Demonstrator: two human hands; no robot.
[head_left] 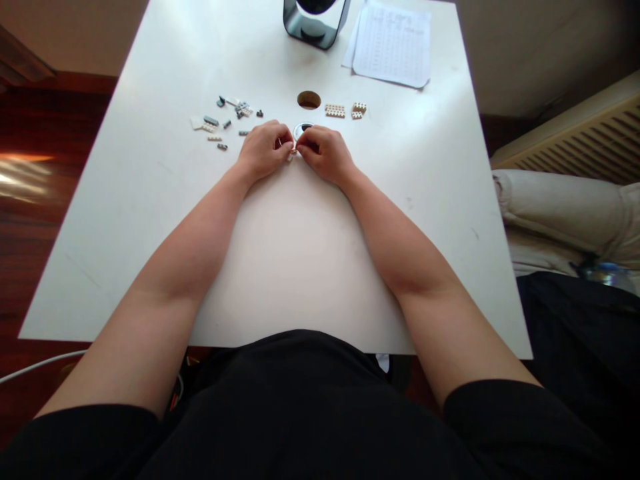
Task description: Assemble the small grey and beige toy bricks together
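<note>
My left hand (265, 150) and right hand (326, 148) pinch a tiny pale piece (291, 157), at twelve o'clock from me. From it, bumpy tan bricks (335, 111) lie toward two, smooth grey bars (211, 121) toward ten.

White table (435, 153) and surroundings.
Printed sheets (393, 47) overlap near the far right corner; a dark-framed object (314, 35), partly out of view, stands left of them. Slatted panel (575, 127) and pale fabric (560, 200) at right; white cable (43, 363) lower left.

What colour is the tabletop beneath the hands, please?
The tabletop is white; the head view shows it.
</note>
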